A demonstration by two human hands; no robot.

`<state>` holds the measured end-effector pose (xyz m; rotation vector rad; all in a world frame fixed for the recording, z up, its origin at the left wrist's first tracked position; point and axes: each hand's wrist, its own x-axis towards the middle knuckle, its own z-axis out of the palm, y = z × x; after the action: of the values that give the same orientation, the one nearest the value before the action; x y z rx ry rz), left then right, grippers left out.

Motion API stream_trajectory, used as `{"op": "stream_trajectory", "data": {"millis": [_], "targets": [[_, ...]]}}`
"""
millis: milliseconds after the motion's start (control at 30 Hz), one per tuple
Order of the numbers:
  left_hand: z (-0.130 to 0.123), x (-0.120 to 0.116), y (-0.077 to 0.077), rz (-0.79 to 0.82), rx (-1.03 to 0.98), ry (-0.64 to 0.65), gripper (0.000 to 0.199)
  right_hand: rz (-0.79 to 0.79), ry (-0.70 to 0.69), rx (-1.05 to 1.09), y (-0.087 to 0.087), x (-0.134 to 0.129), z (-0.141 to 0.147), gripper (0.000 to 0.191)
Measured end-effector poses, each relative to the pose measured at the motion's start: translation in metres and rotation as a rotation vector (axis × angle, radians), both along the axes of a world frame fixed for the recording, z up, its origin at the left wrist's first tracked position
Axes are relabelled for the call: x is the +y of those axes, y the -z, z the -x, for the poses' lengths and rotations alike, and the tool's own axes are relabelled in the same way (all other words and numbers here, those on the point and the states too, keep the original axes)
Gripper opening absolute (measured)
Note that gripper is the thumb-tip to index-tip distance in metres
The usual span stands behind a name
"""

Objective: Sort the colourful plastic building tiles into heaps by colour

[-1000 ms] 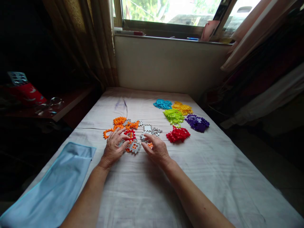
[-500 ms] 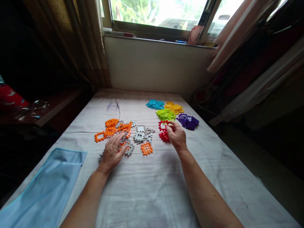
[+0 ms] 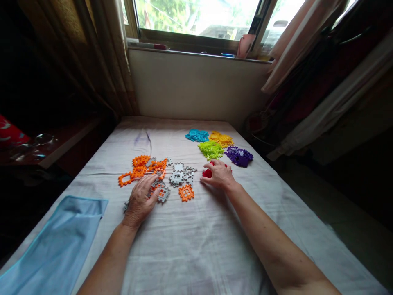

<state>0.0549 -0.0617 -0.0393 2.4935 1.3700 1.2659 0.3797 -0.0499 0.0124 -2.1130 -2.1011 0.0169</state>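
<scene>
My left hand [image 3: 143, 198] rests on a mixed heap of orange and grey interlocking plastic pieces, fingers extended and thumb apart. Orange pieces [image 3: 139, 170] lie beyond its fingertips, and a grey window-shaped piece [image 3: 164, 194] shows beside the thumb. My right hand [image 3: 219, 175] is spread over the red pieces [image 3: 207, 173], covering most of them, with thumb and fingers apart. Between the hands are several grey pieces [image 3: 177, 178] and a single orange window piece [image 3: 186, 192].
Past my right hand sit piles of lime green [image 3: 211, 150], blue [image 3: 197, 135], yellow [image 3: 221, 139] and purple pieces [image 3: 239, 156]. A light blue cloth bag [image 3: 58, 237] lies on the sheet-covered surface [image 3: 178, 254] at left. Glasses [image 3: 43, 141] rest on a side shelf.
My right hand has come down over the red pile, and the red frame it held up is no longer seen apart. My left hand stays on the heap; the view has shifted slightly.
</scene>
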Motion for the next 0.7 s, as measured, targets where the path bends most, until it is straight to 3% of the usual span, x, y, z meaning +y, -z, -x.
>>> {"op": "stream_trajectory", "data": {"millis": [133,333,533,700], "targets": [[0.001,0.001,0.000,0.018,-0.002,0.000,0.038,0.131,-0.011,-0.003,-0.009,0.005,-0.009,0.040],[0.002,0.000,0.001,0.038,-0.006,-0.004,0.038,0.227,0.006,-0.023,-0.018,0.004,-0.021,0.040],[0.002,0.000,0.000,0.056,0.003,-0.014,0.037,0.215,0.056,-0.041,-0.015,-0.008,-0.042,0.041],[0.001,-0.001,-0.001,0.076,-0.006,-0.027,0.037,0.223,0.185,-0.061,-0.008,-0.020,-0.081,0.044]]}}
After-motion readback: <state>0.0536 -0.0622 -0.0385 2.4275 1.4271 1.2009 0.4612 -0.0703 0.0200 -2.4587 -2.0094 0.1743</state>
